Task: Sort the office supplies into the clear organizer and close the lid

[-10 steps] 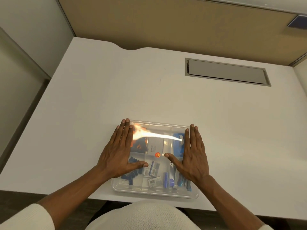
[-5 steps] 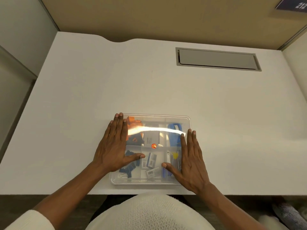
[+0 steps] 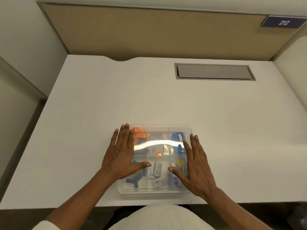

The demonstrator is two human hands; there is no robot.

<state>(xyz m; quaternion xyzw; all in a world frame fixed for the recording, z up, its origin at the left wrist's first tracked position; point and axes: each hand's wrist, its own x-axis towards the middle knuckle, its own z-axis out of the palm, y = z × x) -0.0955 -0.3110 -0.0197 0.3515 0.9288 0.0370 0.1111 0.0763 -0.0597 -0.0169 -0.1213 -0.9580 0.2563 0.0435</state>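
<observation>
Our left hand (image 3: 122,156) and right hand (image 3: 196,168) lie flat, fingers spread, gripping nothing, palms down on the closed lid of the clear plastic compartmented organizer (image 3: 159,190). It sits at six o'clock on the white desk (image 3: 99,100); inside, orange clips (image 3: 140,135) show at eleven o'clock and a blue tape dispenser (image 3: 178,140) at one o'clock.

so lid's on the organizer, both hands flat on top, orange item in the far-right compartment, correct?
Not quite. The head view shows the orange item in the far-left compartment; the far-right one holds a blue item. The rest holds: the lid is on the clear organizer, with the left hand and right hand flat on top.
</observation>
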